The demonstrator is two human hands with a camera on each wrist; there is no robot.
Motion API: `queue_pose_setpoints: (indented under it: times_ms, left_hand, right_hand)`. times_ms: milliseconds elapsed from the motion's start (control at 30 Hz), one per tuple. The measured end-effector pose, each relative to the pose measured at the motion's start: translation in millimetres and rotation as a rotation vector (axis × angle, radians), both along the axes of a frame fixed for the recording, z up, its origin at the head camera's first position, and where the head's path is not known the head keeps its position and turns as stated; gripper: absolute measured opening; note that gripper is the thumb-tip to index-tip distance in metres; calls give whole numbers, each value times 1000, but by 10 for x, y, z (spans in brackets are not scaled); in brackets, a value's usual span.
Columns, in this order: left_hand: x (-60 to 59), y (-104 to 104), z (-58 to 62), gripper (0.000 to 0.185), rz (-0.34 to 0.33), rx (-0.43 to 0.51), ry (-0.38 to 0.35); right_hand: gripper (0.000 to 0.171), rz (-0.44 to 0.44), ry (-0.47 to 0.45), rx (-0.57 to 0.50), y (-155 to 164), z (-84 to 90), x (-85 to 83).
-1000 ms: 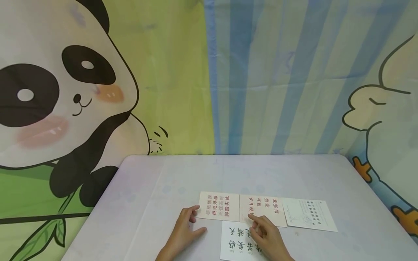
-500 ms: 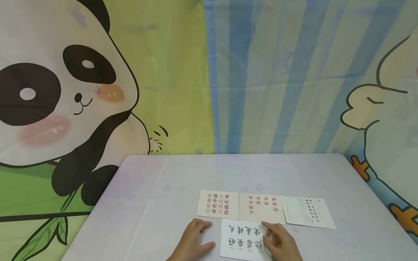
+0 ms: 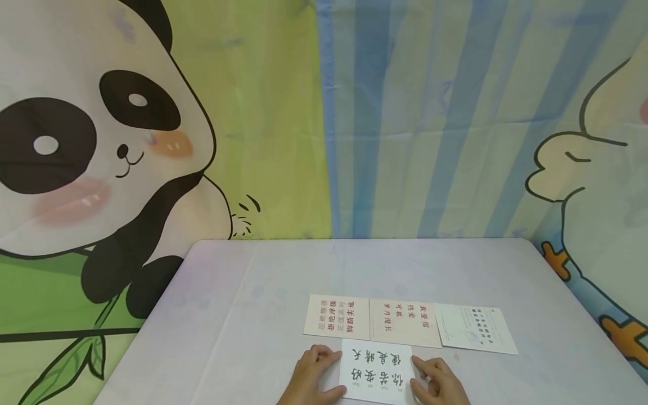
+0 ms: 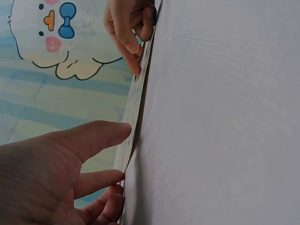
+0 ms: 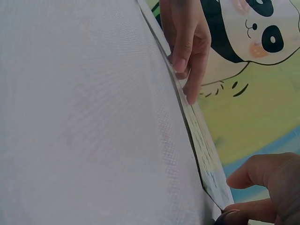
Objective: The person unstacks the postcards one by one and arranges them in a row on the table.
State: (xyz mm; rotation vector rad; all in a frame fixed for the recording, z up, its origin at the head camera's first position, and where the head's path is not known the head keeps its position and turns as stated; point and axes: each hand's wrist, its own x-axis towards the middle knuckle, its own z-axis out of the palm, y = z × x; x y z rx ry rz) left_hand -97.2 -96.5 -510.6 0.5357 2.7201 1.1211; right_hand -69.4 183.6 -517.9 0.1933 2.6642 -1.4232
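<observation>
In the head view, a white card (image 3: 376,367) with black handwritten-style characters lies flat near the table's front edge. My left hand (image 3: 313,376) touches its left edge with the thumb and index finger spread apart. At the opposite edge, my right hand (image 3: 441,382) has its index fingertip by the upper right corner and the thumb lower down; its other fingers are bent under. Seen from the left wrist, my left thumb (image 4: 105,136) lies along the card's edge. The right wrist view shows my right fingers (image 5: 253,208) at the edge too.
Behind the white card, a row of three cards lies side by side: a cream one (image 3: 336,329), a second cream one with red characters (image 3: 405,337), and a white one with small black print (image 3: 458,332). A cartoon-printed curtain (image 3: 273,140) hangs behind the table (image 3: 243,281).
My right hand has drawn back from over the front card to its right edge. My left hand has moved right and nearer, from beside the left cream card to the front card's left edge.
</observation>
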Motion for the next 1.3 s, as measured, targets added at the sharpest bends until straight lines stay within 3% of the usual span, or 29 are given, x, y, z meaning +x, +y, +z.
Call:
queue_pose_setpoints:
  times_ms: [400, 600, 700, 867, 1000, 1300]
  left_hand:
    - [-2, -13, -7, 58, 22, 79, -61]
    - [4, -20, -6, 53, 17, 125, -37]
    - [5, -23, -7, 50, 30, 193, -30]
    - [-2, -9, 0, 51, 101, 265, -94]
    - [-5, -11, 28, 54, 107, 272, -116]
    - [-19, -68, 39, 73, 4, 334, 11]
  right_hand:
    - [43, -40, -30, -63, 2, -20, 37]
    - [36, -78, 47, -54, -21, -26, 75]
    - [36, -98, 37, -69, -33, -19, 78]
    - [47, -121, -27, -127, -66, -29, 78]
    - [62, -92, -57, -166, -75, -26, 56]
    - [79, 16, -6, -172, -125, 71, 20]
